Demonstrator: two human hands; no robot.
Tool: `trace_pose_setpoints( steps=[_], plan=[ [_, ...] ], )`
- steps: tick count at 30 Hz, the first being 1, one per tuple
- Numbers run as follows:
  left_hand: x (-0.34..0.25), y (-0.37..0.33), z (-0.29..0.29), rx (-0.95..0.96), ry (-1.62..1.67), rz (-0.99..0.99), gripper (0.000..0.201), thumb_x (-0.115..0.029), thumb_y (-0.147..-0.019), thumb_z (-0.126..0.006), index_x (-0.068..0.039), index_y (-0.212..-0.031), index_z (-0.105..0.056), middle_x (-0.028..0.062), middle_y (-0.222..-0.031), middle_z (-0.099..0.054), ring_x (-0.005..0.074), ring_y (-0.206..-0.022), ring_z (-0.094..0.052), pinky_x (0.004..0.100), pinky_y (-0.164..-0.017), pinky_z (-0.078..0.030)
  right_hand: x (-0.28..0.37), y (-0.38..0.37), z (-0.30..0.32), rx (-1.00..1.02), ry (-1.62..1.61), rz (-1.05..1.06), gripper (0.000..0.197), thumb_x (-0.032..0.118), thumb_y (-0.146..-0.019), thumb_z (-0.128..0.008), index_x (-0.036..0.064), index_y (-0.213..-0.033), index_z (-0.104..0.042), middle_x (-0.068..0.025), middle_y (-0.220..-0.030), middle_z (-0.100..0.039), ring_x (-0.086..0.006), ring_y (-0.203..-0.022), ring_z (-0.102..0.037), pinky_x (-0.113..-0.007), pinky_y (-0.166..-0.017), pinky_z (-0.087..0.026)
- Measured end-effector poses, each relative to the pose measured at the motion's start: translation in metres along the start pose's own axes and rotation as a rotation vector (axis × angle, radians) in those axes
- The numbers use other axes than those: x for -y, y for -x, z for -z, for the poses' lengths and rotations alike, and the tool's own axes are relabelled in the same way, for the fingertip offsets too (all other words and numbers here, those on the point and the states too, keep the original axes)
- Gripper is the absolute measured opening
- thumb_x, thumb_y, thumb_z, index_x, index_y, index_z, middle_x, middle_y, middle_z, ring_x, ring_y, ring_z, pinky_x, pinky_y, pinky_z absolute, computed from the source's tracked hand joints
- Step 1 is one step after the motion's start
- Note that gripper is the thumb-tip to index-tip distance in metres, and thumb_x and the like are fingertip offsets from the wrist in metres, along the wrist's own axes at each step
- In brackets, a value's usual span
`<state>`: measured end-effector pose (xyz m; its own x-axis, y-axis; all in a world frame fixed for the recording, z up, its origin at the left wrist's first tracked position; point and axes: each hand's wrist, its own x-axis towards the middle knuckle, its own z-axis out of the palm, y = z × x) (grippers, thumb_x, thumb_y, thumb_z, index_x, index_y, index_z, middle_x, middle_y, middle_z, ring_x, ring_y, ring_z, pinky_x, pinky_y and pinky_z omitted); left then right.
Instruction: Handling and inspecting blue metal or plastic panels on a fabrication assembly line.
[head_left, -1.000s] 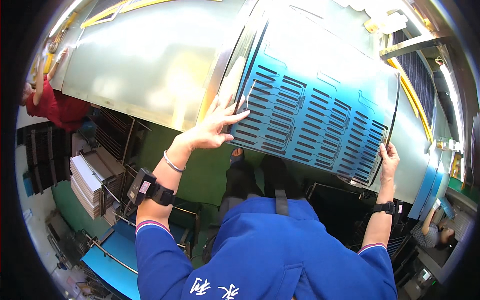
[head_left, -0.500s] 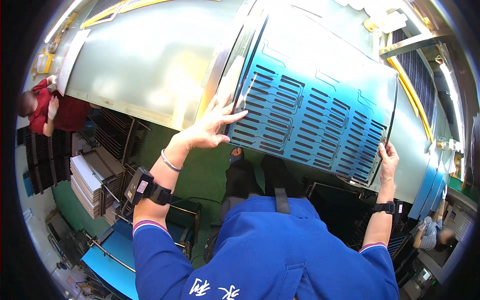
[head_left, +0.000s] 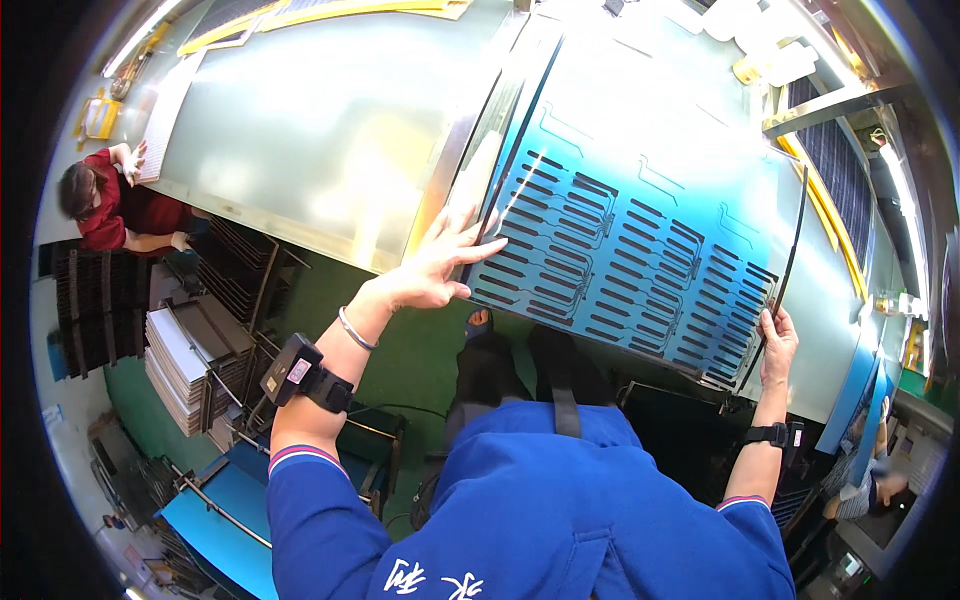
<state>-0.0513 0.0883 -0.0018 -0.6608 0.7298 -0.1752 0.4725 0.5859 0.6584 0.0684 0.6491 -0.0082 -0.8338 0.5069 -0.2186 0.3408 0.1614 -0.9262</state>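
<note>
A large blue sheet (head_left: 640,270) printed with rows of dark slots and fine lines lies tilted in front of me, above the pale worktable. My left hand (head_left: 425,262) is at its left edge, fingers spread out, with fingertips over the dark border and the thumb near the close left corner. At the opposite side, my right hand (head_left: 778,345) is closed around the sheet's right edge near the close corner, thumb on top. The fingers under the sheet are hidden. Glare washes out its far part.
A co-worker in red (head_left: 100,200) stands at the far left beside a white board (head_left: 165,125). Stacked boards (head_left: 190,355) and a rack with a blue sheet (head_left: 225,520) stand left of me. Another person (head_left: 870,490) is at the lower right. A metal frame post (head_left: 835,107) rises at right.
The view has shifted slightly, and both hands keep their places on the sheet's edges. The co-worker in red has lowered one hand toward the rack; the person at right has shifted too.
</note>
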Motion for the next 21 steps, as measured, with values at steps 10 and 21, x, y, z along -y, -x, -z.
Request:
trace_pose_setpoints(
  steps=[10, 21],
  plan=[
    [-0.0008, 0.0011, -0.0013, -0.017, 0.073, -0.008, 0.083, -0.007, -0.064, -0.072, -0.024, -0.138, -0.038, 0.0071, -0.150, -0.019, 0.0304, -0.140, -0.004, 0.0486, -0.112, 0.002, -0.0035, -0.0039, -0.0010, -0.015, -0.014, -0.024, 0.023, 0.010, -0.085, -0.064, 0.0050, -0.107, -0.061, 0.0040, -0.083, -0.061, -0.0029, -0.069, -0.053, -0.018, -0.064, -0.044],
    [-0.0095, 0.0020, -0.0015, -0.008, -0.026, 0.040, 0.083, -0.005, -0.066, -0.071, -0.022, -0.139, -0.037, 0.0072, -0.151, -0.018, 0.0316, -0.140, -0.003, 0.0523, -0.111, 0.004, -0.0052, -0.0068, 0.0011, -0.013, -0.013, -0.047, 0.024, 0.010, -0.085, -0.065, 0.0047, -0.108, -0.060, 0.0039, -0.083, -0.061, -0.0029, -0.069, -0.054, -0.017, -0.064, -0.044]
  ],
)
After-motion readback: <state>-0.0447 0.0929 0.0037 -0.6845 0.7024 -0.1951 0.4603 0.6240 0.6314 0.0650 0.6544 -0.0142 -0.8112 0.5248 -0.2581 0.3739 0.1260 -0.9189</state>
